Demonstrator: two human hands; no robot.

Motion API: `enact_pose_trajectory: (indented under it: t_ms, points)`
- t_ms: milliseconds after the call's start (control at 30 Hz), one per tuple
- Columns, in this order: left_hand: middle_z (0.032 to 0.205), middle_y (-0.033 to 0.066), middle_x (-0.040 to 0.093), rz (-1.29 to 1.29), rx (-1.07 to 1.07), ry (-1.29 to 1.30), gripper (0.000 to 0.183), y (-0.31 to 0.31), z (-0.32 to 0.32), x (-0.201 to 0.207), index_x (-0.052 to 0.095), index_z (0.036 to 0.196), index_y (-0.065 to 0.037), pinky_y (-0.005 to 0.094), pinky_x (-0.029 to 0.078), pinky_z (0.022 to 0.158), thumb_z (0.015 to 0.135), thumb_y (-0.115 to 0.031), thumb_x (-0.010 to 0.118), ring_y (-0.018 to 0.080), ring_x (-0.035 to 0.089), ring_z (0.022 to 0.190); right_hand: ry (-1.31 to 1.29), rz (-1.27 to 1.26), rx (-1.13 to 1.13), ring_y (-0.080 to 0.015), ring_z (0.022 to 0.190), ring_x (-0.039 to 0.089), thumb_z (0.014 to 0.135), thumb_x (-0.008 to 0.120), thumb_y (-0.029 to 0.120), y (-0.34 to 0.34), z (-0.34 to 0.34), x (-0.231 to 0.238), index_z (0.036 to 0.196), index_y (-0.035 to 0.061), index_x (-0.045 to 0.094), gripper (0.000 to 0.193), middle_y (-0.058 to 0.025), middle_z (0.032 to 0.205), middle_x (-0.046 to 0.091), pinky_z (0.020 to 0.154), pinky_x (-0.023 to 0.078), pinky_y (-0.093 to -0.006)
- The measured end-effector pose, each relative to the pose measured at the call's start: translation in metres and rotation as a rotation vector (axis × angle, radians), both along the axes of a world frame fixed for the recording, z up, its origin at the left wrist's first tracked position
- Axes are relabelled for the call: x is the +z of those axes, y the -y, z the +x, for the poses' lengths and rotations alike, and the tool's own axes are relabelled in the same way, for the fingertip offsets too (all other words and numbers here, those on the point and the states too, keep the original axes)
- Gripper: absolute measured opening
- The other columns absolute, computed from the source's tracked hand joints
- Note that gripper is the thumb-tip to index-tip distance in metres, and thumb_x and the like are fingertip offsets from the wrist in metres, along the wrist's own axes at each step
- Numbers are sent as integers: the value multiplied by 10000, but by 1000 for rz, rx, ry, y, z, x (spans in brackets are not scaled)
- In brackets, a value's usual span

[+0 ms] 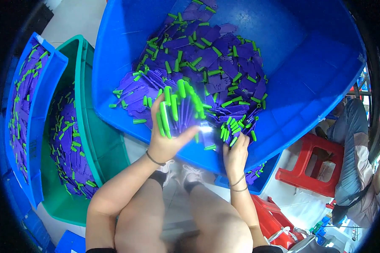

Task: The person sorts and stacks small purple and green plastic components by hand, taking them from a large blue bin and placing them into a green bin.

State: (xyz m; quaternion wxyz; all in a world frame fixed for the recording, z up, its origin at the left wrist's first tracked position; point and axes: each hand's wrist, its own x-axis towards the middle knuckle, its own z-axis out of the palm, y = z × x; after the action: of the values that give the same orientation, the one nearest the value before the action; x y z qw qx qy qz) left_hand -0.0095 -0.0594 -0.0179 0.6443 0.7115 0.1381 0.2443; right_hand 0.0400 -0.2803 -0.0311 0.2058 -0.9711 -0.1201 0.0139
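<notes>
In my left hand (166, 141) is a fanned bunch of flat purple plastic pieces with green handles (174, 107), the thumb across them. Motion smears part of this bunch. At the near rim of the big blue bin (278, 109), my right hand (235, 157) closes round a smaller bunch of the same pieces, its green handles (226, 130) bundled together. A large heap of these purple pieces (215, 67) fills the bin's left and middle, lying every way. Just beyond my left hand, some purple pieces (137, 90) lie stacked more evenly.
Left of the big bin stand a green bin (82, 101) and a narrower blue bin (50, 84), both holding similar pieces. A smaller blue bin (271, 170) sits below the right rim. At right are red stools (299, 177) and a seated person (356, 126).
</notes>
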Motion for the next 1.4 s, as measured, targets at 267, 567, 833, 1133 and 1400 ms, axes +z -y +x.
enact_pose_trajectory:
  t_ms: [267, 567, 833, 1133, 1400]
  points:
    - [1240, 118, 452, -311, -112, -123, 895, 9, -2, -16, 233, 1352, -21, 331, 414, 941, 667, -91, 804, 217, 500, 1113, 5, -24, -31, -469, 932, 537, 720, 682, 44, -13, -7, 1, 1135, -27, 405, 504, -270, 1175, 416, 743, 492, -459]
    - [1201, 114, 493, -323, -110, -102, 892, 10, -1, -16, 200, 1353, -19, 324, 425, 926, 688, -83, 792, 199, 523, 1093, 59, 320, -130, -345, 690, 605, 723, 659, 48, -10, 31, 11, 1041, -7, 548, 341, -173, 801, 636, 646, 483, -378]
    - [1210, 122, 502, -272, -208, -151, 842, 15, -7, 3, 234, 1313, 15, 330, 389, 958, 695, -101, 794, 194, 515, 1098, -656, 1012, -76, -77, 684, 550, 803, 654, 75, -77, 9, 50, 1009, 21, 591, 222, -5, 790, 610, 611, 451, -231]
    - [1272, 154, 410, 74, 10, -13, 968, 13, -4, -6, 185, 1349, 3, 373, 376, 977, 650, -161, 832, 263, 454, 1168, -796, 987, 26, -90, 653, 556, 779, 647, 79, -80, 1, 59, 934, 12, 557, 192, -15, 774, 605, 599, 459, -244]
    - [1271, 162, 396, 153, -200, -9, 839, -3, -31, 28, 295, 1316, 20, 394, 359, 985, 685, -195, 804, 281, 431, 1181, -414, 592, 78, -125, 782, 596, 723, 705, 71, -19, -7, 70, 1062, 21, 605, 357, -64, 911, 647, 692, 487, -277]
